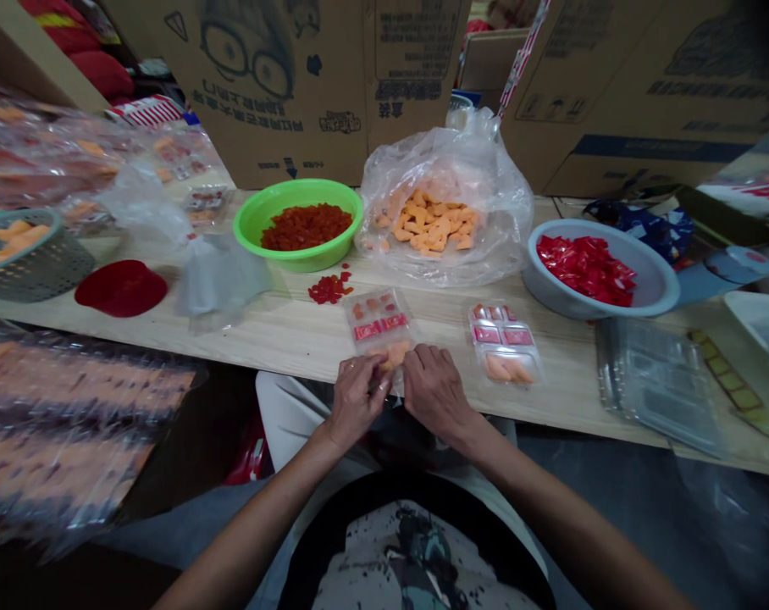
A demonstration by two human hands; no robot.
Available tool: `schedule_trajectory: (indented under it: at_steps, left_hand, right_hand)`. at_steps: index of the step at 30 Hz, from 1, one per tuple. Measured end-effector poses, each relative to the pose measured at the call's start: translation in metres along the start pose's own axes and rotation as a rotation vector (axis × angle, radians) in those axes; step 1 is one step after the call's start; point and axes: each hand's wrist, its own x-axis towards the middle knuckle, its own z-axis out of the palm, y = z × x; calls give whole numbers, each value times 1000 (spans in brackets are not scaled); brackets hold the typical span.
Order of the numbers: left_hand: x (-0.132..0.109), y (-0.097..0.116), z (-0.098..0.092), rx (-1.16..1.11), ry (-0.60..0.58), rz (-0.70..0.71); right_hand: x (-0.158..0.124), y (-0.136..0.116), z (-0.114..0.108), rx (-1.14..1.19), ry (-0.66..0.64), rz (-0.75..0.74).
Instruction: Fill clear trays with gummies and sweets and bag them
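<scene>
At the table's front edge, my left hand (359, 394) is closed, thumb and fingers pinching the near end of a clear plastic package (379, 309). My right hand (436, 385) is closed on the same end, just to the right. The package holds small red-orange pieces at its far end, two red packets in the middle and orange pieces near my fingers. Whether a bag covers its tray is hard to tell. Right of my hands lies a similar filled clear tray (504, 346). Loose red pieces (329, 288) are beyond the package.
Behind stand a green bowl (248, 222) of red-orange pieces, a plastic bag (499, 182) of orange pieces and a grey-blue bowl (661, 275) of red packets. Stacked clear trays (657, 381) lie right. Left are clear bags (216, 275), a red lid-like disc (121, 288) and a basket (41, 267).
</scene>
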Motion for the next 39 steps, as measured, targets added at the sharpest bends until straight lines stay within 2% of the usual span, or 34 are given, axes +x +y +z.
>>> schedule_trajectory:
  at_steps: [3,5,14,24,29,33,35,39]
  left_hand:
    - [4,0,2,100,-55,79]
    - [6,-1,4,91,-61,111]
    - [6,-5,9,-79,44,66]
    - [3,-8,10,-98,128,54]
    - [6,-6,11,-49,152,3]
    - [11,-3,11,-36,127,8]
    - [14,0,11,-67,95,-7]
    - [21,10,15,-1,75,-11]
  right_hand:
    - [-3,-2,6,68,76,-43]
    - [-5,-3,8,96,109,-77]
    - [-10,6,8,94,155,-73]
    - [-14,10,16,131,180,-55]
    - [-19,5,-7,175,171,46]
    - [-39,-18,-27,410,61,17]
    - [-48,-26,-23,550,-27,89]
    - [-49,-19,5,752,-50,554]
